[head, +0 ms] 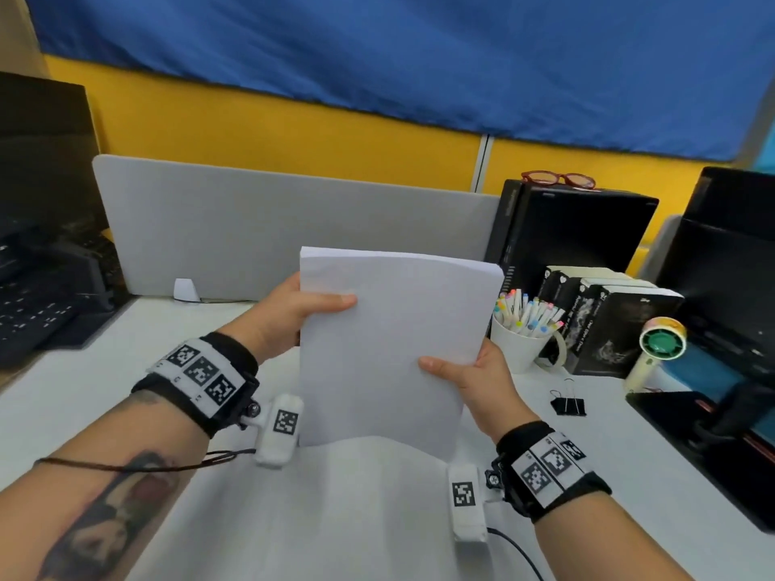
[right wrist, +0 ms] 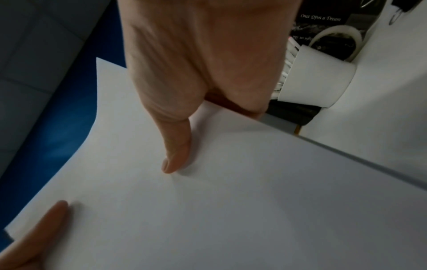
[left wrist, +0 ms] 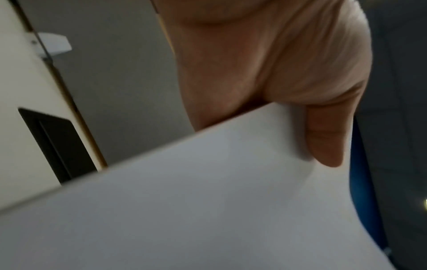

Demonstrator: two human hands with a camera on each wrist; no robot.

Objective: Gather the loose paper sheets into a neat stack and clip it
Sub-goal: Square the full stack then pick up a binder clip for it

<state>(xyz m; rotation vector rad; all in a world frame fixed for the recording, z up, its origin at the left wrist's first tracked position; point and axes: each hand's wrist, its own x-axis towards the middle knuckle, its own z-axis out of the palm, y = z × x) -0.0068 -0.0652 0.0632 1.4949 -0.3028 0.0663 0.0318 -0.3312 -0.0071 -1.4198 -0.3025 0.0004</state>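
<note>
A stack of white paper sheets stands nearly upright on its lower edge above the white desk. My left hand grips its left edge, thumb on the front face. My right hand grips the right edge lower down, thumb on the front too. In the left wrist view the paper fills the lower frame under my thumb. The right wrist view shows the paper with my right thumb pressed on it. A black binder clip lies on the desk to the right of my right hand.
A white cup of coloured markers, black books and a small handheld fan stand at the right. Black boxes with red glasses rise behind them. A grey divider lines the back, a keyboard lies left.
</note>
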